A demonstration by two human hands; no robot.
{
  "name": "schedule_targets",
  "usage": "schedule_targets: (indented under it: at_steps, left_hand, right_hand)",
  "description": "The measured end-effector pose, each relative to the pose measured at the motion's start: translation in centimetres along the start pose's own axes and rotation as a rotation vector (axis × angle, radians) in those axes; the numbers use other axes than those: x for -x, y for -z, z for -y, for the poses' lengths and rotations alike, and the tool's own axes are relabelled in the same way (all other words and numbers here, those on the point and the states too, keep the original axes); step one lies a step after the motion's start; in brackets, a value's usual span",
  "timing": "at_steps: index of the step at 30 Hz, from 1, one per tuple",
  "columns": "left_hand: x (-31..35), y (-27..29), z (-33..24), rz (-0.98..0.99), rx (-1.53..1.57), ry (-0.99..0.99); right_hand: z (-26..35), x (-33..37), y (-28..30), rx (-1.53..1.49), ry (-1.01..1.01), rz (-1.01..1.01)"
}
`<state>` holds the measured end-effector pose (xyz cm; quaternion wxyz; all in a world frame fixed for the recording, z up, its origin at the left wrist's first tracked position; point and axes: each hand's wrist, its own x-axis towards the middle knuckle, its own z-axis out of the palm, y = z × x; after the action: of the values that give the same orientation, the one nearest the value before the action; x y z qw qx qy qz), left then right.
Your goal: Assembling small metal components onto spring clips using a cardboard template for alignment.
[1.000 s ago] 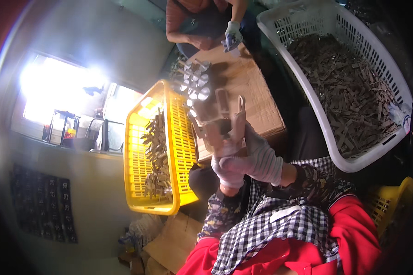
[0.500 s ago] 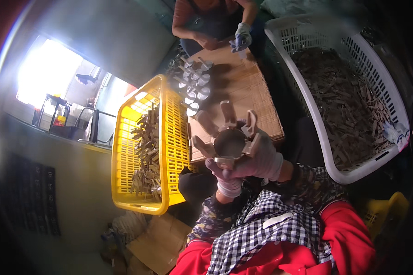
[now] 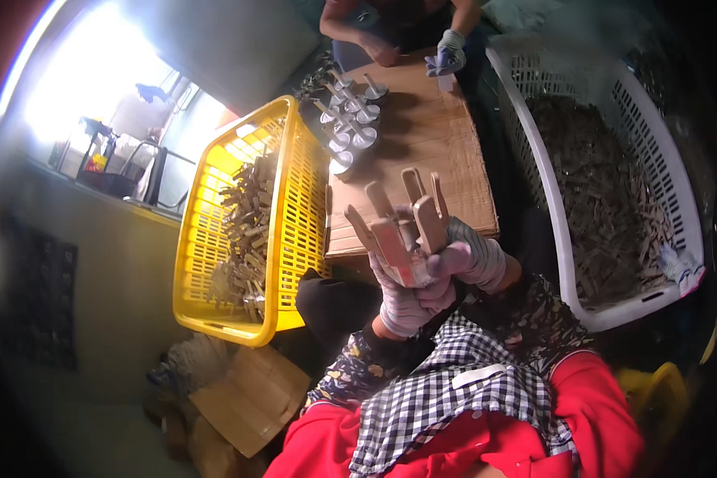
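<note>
Just over the near edge of the cardboard-topped surface (image 3: 434, 135), I hold a ring of flat wooden handles (image 3: 389, 243) with rounded tips. The handles stand up around a short tube-like middle, whose lower part my fingers hide. My left hand (image 3: 406, 307), in a pale glove, is closed round the base from the left and below. From the right, my gloved right hand (image 3: 474, 256) grips the same base, its fingers meeting the left hand's. Beyond, on the cardboard, stands a group of silvery disc-shaped pieces (image 3: 350, 131) with wooden sticks pointing up.
A yellow basket (image 3: 283, 231) of wooden pieces stands to the left. On the right is a large white basket (image 3: 562, 231) heaped with flat wooden pieces, a glove (image 3: 681, 269) over its rim. Across the cardboard sits a co-worker, whose gloved hand (image 3: 448, 54) holds something pale.
The ring has tipped from facing me with its round opening to standing with its handles pointing upward. Both hands have turned with it. The whole view has shifted slightly.
</note>
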<state>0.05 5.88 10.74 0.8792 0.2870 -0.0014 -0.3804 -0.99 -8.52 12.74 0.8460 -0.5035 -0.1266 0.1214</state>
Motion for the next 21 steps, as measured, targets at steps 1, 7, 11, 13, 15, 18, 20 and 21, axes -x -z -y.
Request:
schedule_targets:
  at_steps: [1,7,11,13,15,18,20,21]
  left_hand:
    - [0.2,0.1,-0.8,0.247,0.11,0.155]
    - [0.3,-0.9,2.5,-0.009,-0.219,-0.198]
    - [1.0,2.4,1.8,-0.06,-0.774,-0.472]
    - [0.9,3.4,1.6,-0.033,-0.974,-0.726]
    - [2.5,3.3,0.0,0.11,-0.513,-0.236]
    - [3.4,3.6,-0.7,0.057,-0.475,-0.426]
    - [3.8,3.7,-0.6,0.035,-0.088,-0.196]
    - [4.0,4.7,-0.9,0.022,-0.073,-0.217]
  right_hand:
    - [-0.1,-0.1,-0.1,0.018,-0.022,0.041]
    - [-2.1,0.1,-3.1,0.002,0.245,-0.386]
    - [-4.1,-0.4,-4.5,0.364,0.257,-0.552]
    - [-5.7,-0.3,-3.1,0.355,0.244,-0.448]
    - [-6.9,-0.9,-2.6,0.053,0.161,-0.425]
    - [-6.9,-1.6,-2.3,0.977,0.247,-0.438]
    - [-5.9,-1.7,-2.9,1.016,0.022,-0.36]
    - [-6.1,-1.7,-3.5,1.023,0.015,-0.332]
